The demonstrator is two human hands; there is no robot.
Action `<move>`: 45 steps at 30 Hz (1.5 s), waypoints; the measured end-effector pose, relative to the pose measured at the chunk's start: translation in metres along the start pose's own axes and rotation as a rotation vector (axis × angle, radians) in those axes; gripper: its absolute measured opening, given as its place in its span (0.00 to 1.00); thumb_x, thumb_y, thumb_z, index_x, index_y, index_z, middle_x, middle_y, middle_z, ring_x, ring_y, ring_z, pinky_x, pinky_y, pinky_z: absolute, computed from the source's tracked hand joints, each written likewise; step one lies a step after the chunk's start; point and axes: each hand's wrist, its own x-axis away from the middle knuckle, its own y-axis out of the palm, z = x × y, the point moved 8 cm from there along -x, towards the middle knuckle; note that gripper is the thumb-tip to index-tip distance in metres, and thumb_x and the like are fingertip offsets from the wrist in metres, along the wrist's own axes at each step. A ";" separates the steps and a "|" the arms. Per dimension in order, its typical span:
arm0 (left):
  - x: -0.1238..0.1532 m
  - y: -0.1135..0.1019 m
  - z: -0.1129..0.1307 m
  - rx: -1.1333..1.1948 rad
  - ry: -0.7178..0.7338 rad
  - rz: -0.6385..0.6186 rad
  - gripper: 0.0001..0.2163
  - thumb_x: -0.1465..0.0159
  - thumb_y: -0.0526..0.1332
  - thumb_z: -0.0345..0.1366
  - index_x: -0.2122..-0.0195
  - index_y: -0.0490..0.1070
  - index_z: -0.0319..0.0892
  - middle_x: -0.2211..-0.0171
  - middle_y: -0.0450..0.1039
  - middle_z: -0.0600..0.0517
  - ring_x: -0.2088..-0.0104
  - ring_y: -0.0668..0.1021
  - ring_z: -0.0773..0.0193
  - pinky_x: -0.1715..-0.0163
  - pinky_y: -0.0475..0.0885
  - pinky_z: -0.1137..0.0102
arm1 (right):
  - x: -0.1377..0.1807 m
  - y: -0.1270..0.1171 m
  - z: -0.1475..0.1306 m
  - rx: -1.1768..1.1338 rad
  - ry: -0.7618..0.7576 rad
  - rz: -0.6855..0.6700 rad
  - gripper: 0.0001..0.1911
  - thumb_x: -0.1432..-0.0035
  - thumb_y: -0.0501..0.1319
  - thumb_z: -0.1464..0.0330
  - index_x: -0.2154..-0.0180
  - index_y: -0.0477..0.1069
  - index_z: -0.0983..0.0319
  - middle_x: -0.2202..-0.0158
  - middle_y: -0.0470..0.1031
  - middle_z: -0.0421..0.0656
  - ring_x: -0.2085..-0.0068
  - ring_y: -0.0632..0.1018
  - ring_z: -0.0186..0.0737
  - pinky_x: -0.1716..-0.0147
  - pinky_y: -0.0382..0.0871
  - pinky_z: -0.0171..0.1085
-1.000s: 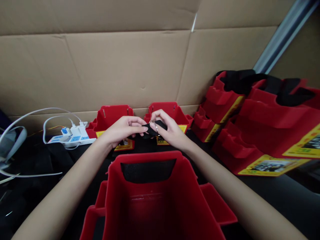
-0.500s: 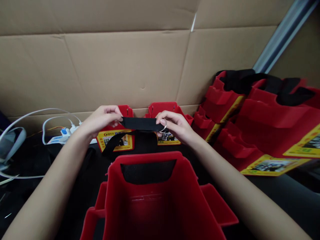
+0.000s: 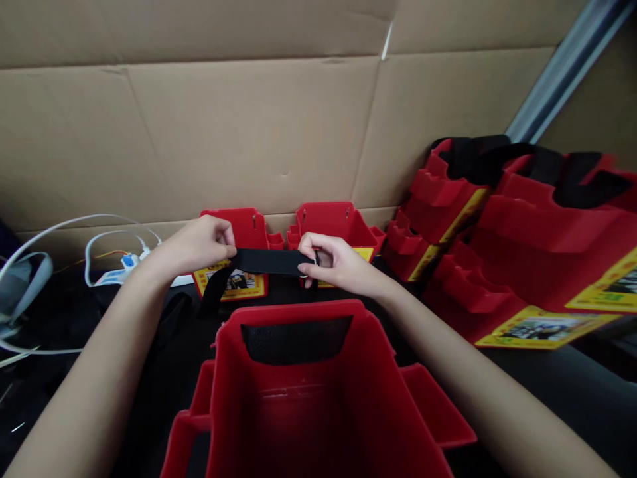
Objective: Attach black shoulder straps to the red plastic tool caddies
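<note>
A flat black strap point(image 3: 269, 261) is stretched sideways between my two hands, above the far rim of a large red plastic bin point(image 3: 298, 307). My left hand point(image 3: 206, 240) is closed on the strap's left part, and a loose length hangs below it. My right hand point(image 3: 331, 260) pinches the right end, where a metal ring point(image 3: 315, 262) shows at the fingertips. A black band point(image 3: 297, 342) lies across the inside of the bin's back wall. Side pockets stick out on both sides of the bin, which stands directly before me.
Two smaller red bins point(image 3: 239, 226) with yellow labels stand by the cardboard wall point(image 3: 249, 133). Stacked red bins point(image 3: 547, 245) with black straps are on the right. White cables and a power strip point(image 3: 112, 277) lie at the left. A metal post point(image 3: 562, 73) slants at upper right.
Both hands have lowered slightly with the strap, the right one also shifting left. The strap now faces me more broadly, and its ring has turned. The red bin stays put.
</note>
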 end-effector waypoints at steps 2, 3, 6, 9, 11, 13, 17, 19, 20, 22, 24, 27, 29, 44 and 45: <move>0.002 -0.003 0.004 -0.085 0.027 0.020 0.03 0.51 0.55 0.31 0.75 0.66 0.40 0.78 0.69 0.54 0.77 0.71 0.66 0.77 0.63 0.72 | 0.000 0.002 0.002 -0.017 0.013 -0.015 0.09 0.47 0.58 0.72 0.68 0.56 0.61 0.70 0.59 0.36 0.72 0.69 0.27 0.75 0.70 0.29; 0.004 -0.004 0.010 -0.106 0.066 0.038 0.04 0.51 0.56 0.31 0.73 0.67 0.40 0.75 0.71 0.53 0.74 0.72 0.65 0.74 0.65 0.72 | -0.001 0.002 0.002 -0.025 0.014 -0.017 0.09 0.47 0.57 0.72 0.65 0.57 0.61 0.68 0.60 0.37 0.72 0.70 0.27 0.75 0.70 0.30; 0.010 0.002 0.042 0.004 0.282 0.076 0.10 0.47 0.58 0.35 0.64 0.69 0.41 0.63 0.73 0.50 0.62 0.73 0.62 0.62 0.66 0.70 | 0.000 0.003 -0.002 -0.047 0.007 -0.013 0.11 0.48 0.58 0.73 0.61 0.59 0.61 0.65 0.61 0.39 0.71 0.70 0.27 0.75 0.71 0.30; 0.015 0.022 0.069 0.177 0.428 -0.018 0.10 0.46 0.60 0.39 0.64 0.69 0.41 0.63 0.73 0.51 0.62 0.73 0.63 0.61 0.66 0.70 | 0.001 0.004 -0.009 -0.069 -0.006 0.000 0.11 0.48 0.58 0.73 0.62 0.60 0.62 0.63 0.61 0.39 0.70 0.70 0.26 0.73 0.72 0.30; 0.013 0.034 0.073 0.235 0.403 -0.072 0.09 0.47 0.62 0.40 0.69 0.69 0.40 0.70 0.72 0.52 0.68 0.73 0.64 0.68 0.66 0.71 | 0.002 0.004 -0.011 -0.056 0.005 0.025 0.09 0.48 0.58 0.73 0.63 0.61 0.62 0.64 0.62 0.39 0.70 0.69 0.27 0.73 0.73 0.30; 0.009 0.039 0.068 0.285 0.332 -0.062 0.10 0.49 0.63 0.41 0.73 0.67 0.40 0.74 0.71 0.53 0.72 0.72 0.65 0.72 0.65 0.72 | 0.002 0.001 -0.012 -0.030 0.024 0.066 0.08 0.48 0.57 0.72 0.64 0.61 0.62 0.66 0.63 0.39 0.70 0.70 0.27 0.73 0.73 0.30; 0.003 0.039 0.056 0.307 0.244 -0.005 0.13 0.50 0.63 0.45 0.75 0.66 0.39 0.76 0.68 0.54 0.75 0.69 0.67 0.74 0.63 0.72 | 0.002 -0.007 -0.013 -0.019 0.004 0.171 0.06 0.48 0.57 0.72 0.65 0.61 0.63 0.69 0.62 0.38 0.72 0.70 0.27 0.75 0.73 0.30; 0.003 0.037 0.054 0.290 0.224 0.032 0.14 0.50 0.63 0.46 0.76 0.65 0.39 0.77 0.67 0.54 0.75 0.68 0.67 0.75 0.62 0.73 | 0.001 -0.013 -0.014 -0.021 -0.024 0.225 0.06 0.49 0.57 0.72 0.66 0.61 0.63 0.70 0.62 0.38 0.73 0.69 0.27 0.76 0.72 0.29; 0.003 0.036 0.054 0.294 0.217 0.049 0.14 0.50 0.63 0.46 0.76 0.65 0.39 0.77 0.66 0.54 0.75 0.68 0.67 0.75 0.62 0.73 | 0.002 -0.015 -0.014 -0.018 -0.034 0.250 0.07 0.49 0.57 0.73 0.65 0.62 0.63 0.69 0.62 0.38 0.72 0.69 0.27 0.77 0.72 0.29; 0.003 0.036 0.054 0.334 0.213 0.051 0.13 0.49 0.63 0.44 0.76 0.65 0.39 0.77 0.65 0.55 0.74 0.68 0.67 0.75 0.62 0.73 | 0.001 -0.018 -0.013 -0.019 -0.047 0.263 0.07 0.48 0.57 0.72 0.64 0.63 0.63 0.67 0.63 0.39 0.71 0.70 0.28 0.77 0.72 0.29; 0.004 0.039 0.057 0.394 0.223 0.005 0.12 0.48 0.62 0.43 0.77 0.63 0.39 0.78 0.65 0.55 0.75 0.68 0.68 0.75 0.62 0.74 | 0.000 -0.014 -0.012 -0.033 -0.052 0.197 0.09 0.47 0.57 0.71 0.61 0.64 0.63 0.64 0.64 0.41 0.67 0.71 0.31 0.75 0.73 0.30; 0.006 0.041 0.060 0.484 0.231 -0.056 0.12 0.47 0.61 0.41 0.77 0.62 0.39 0.79 0.64 0.56 0.76 0.68 0.69 0.76 0.63 0.75 | 0.000 -0.004 -0.010 -0.047 -0.055 0.063 0.16 0.51 0.61 0.70 0.58 0.65 0.63 0.59 0.65 0.43 0.61 0.71 0.34 0.71 0.74 0.31; 0.006 0.039 0.060 0.529 0.220 -0.066 0.11 0.47 0.61 0.40 0.76 0.63 0.39 0.78 0.64 0.56 0.76 0.69 0.69 0.76 0.63 0.75 | 0.000 -0.002 -0.008 -0.043 -0.050 0.030 0.20 0.54 0.64 0.71 0.56 0.65 0.62 0.57 0.64 0.43 0.61 0.71 0.34 0.69 0.74 0.32; 0.006 0.031 0.049 0.484 0.201 -0.211 0.09 0.48 0.61 0.38 0.77 0.64 0.39 0.79 0.64 0.56 0.76 0.68 0.71 0.76 0.61 0.77 | 0.002 -0.012 -0.014 0.111 -0.103 0.098 0.17 0.55 0.65 0.69 0.60 0.67 0.63 0.62 0.67 0.42 0.61 0.72 0.34 0.59 0.70 0.36; 0.006 0.032 0.048 0.470 0.205 -0.228 0.09 0.47 0.61 0.38 0.77 0.64 0.39 0.79 0.63 0.57 0.76 0.67 0.71 0.76 0.60 0.77 | 0.002 -0.012 -0.013 0.113 -0.098 0.090 0.17 0.55 0.65 0.69 0.60 0.67 0.63 0.63 0.67 0.41 0.61 0.73 0.35 0.59 0.70 0.36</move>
